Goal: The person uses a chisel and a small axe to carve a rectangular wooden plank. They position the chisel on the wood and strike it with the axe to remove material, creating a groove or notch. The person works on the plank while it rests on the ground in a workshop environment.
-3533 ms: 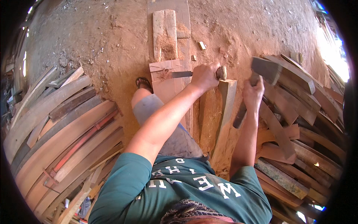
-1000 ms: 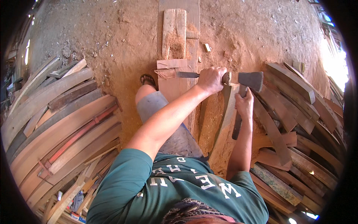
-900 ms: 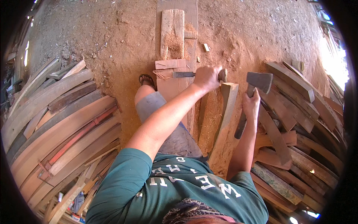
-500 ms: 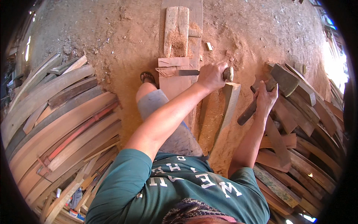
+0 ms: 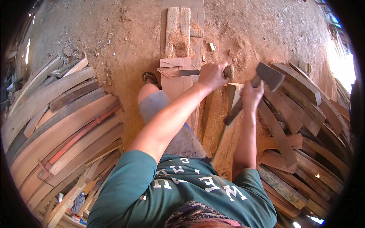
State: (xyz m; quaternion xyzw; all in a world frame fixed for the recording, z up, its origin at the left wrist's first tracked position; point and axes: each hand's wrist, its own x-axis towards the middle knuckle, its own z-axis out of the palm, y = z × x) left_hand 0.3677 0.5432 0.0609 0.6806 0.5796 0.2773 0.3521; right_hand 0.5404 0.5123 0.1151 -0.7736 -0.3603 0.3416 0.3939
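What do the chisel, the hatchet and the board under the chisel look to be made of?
The chisel: dark flat blade, likely steel, with a round pale handle end that looks like wood. The hatchet: grey dull head, probably forged steel, on a dark worn wooden shaft. The board: bare unfinished wood, reddish, rough-cut, with sawdust nearby.

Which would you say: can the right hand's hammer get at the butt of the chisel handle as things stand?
Probably yes: the hammer in the right hand hangs just beside the chisel, whose handle end pokes out bare from the left hand.
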